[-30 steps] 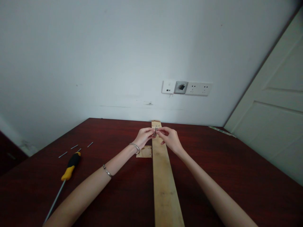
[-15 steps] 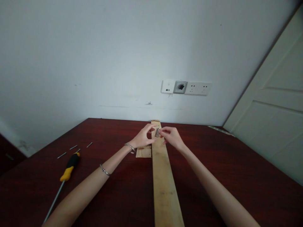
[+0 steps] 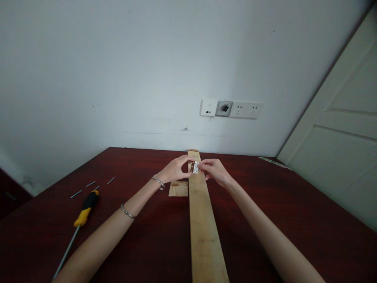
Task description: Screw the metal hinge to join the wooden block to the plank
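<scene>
Hinge (image 3: 194, 166) now opened flat; left hand (image 3: 173, 169), right hand (image 3: 215, 172) fingers (image 3: 202, 165) pinch its edges over plank (image 3: 203, 220)

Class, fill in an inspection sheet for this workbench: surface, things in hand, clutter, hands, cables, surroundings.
Surface: dark red wooden table, glossy.
Things in hand: small silver metal hinge, over the far end of the long pale wooden plank; small square wooden offcut beside the plank's left edge.
Clutter: yellow-and-black-handled screwdriver and a few thin metal pins, far left.
Hands: left hand and right hand both pinch the hinge with their fingers.
Cables: nothing seen.
Surroundings: white wall socket strip; white panelled door, right.
</scene>
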Demonstrator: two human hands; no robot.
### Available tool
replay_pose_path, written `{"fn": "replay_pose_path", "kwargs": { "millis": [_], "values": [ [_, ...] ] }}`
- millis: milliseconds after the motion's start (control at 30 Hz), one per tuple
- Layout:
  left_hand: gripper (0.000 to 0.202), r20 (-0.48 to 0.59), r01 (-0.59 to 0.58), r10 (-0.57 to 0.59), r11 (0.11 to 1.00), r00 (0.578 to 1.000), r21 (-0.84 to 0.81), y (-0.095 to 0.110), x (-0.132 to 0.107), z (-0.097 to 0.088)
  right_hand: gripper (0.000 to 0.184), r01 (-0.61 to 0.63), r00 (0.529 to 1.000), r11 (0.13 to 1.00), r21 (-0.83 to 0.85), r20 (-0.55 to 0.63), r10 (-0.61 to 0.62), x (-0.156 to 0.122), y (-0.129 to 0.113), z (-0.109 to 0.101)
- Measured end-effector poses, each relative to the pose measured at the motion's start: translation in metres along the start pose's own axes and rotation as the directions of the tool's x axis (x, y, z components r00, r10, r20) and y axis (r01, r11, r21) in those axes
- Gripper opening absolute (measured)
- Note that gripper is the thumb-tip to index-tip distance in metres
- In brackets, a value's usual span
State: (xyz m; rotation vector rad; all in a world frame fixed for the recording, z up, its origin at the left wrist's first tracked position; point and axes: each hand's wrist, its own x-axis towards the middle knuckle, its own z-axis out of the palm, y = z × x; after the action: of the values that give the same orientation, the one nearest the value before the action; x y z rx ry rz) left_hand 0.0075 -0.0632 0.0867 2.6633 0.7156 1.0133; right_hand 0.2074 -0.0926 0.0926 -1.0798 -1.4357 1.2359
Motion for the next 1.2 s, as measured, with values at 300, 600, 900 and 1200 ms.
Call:
{"fn": "replay_pose_path", "kwargs": {
  "millis": [300, 600, 900, 1200],
  "values": [
    [0.039, 0.094, 0.020, -0.027, 0.997, 0.995, 0.079, 0.002, 0.001, -0.008, 0.030, 0.014, 1.000, 0.996, -0.091, 0.008, -0.013, 0.005, 0.009, 0.000],
    [0.033, 0.233, 0.027, -0.081, 0.973, 0.969, 0.228, 0.015, 0.005, -0.021, 0.042, -0.029, 0.973, 0.991, -0.132, 0.224, 0.058, 0.000, 0.008, -0.003],
    [0.029, 0.306, -0.012, -0.091, 0.947, 0.948, 0.320, 0.018, 0.007, -0.023, 0.048, 0.048, 0.947, 0.997, -0.061, 0.320, -0.026, 0.001, 0.021, 0.009],
    [0.032, 0.339, -0.013, -0.119, 0.932, 0.933, 0.362, 0.009, 0.004, -0.019, 0.045, 0.360, 0.930, 0.800, -0.479, 0.254, -0.266, 0.002, 0.035, 0.010]
  ]
}}
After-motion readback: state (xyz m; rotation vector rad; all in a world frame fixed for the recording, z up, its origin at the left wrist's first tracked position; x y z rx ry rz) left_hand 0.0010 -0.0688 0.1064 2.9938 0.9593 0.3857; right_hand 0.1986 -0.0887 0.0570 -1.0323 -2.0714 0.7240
